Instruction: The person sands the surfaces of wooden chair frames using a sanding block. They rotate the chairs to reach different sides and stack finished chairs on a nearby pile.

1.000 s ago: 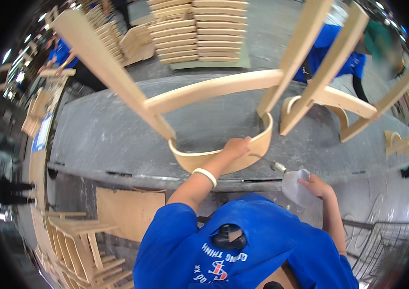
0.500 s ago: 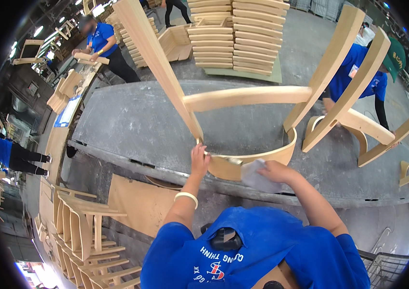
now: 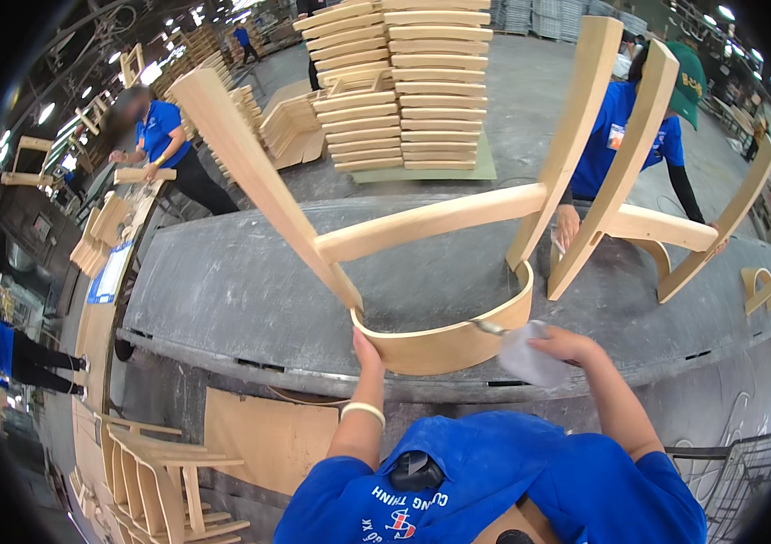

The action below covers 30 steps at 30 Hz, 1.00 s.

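A pale wooden chair frame [image 3: 431,222] stands on the grey table before me, two legs pointing up and away, joined by a crossbar. Its curved band [image 3: 440,352] bows toward me. My left hand [image 3: 367,354] grips the band's left end from outside, its fingers partly hidden behind the wood. In my right hand [image 3: 567,346] is a whitish cloth [image 3: 531,355], held at the band's right front. A thin dark tip [image 3: 490,327] sticks out past the cloth over the band's upper edge; I cannot make out what it belongs to.
A co-worker in a green cap [image 3: 687,82] handles a second chair frame [image 3: 617,181] close on the right. Tall stacks of wooden parts [image 3: 440,91] stand beyond the grey table [image 3: 222,272]. Chair parts [image 3: 150,480] and a brown board [image 3: 268,440] lie lower left; a wire cart [image 3: 757,480] is lower right.
My right hand with the cloth has moved right along the band. My left hand has slid from the band's upper left corner down its outer side. The whole view has shifted slightly.
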Available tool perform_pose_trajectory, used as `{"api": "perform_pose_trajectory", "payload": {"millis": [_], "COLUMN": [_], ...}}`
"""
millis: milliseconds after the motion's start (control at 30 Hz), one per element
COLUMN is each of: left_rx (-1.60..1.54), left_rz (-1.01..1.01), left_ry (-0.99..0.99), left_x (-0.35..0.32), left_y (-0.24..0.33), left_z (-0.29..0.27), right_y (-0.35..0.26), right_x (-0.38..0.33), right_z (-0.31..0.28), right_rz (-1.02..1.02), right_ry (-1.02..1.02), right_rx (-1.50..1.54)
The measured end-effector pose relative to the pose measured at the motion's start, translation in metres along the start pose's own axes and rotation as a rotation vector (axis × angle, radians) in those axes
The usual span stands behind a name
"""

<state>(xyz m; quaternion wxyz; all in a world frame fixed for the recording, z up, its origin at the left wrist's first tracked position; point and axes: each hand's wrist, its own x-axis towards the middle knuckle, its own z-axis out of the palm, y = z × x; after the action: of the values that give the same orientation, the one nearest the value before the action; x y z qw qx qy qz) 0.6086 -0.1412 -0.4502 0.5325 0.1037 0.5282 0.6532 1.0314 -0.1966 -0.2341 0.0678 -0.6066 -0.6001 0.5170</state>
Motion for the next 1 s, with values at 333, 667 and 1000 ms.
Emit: {"api": "perform_pose_trajectory", "payload": {"millis": [333,667,1000], "left_rx": [1.111,1.535,-0.473], "left_rz": [0.706,0.460,0.005], "left_ry": [0.500,-0.616,-0.336], "left_x": [-0.045,-0.067,-0.003], "left_y": [-0.005,0.004,0.136], "left_z": [0.031,0.134,0.177], "right_y": [0.095,0.040,-0.020], "right_x": [-0.111,-0.045,-0.073], "right_z": [-0.031,0.028,-0.043], "right_rz": [0.284,-0.286,-0.492], "right_ry": [0.255,0.528,0.857], "right_rx": [0.148,0.789,0.663]}}
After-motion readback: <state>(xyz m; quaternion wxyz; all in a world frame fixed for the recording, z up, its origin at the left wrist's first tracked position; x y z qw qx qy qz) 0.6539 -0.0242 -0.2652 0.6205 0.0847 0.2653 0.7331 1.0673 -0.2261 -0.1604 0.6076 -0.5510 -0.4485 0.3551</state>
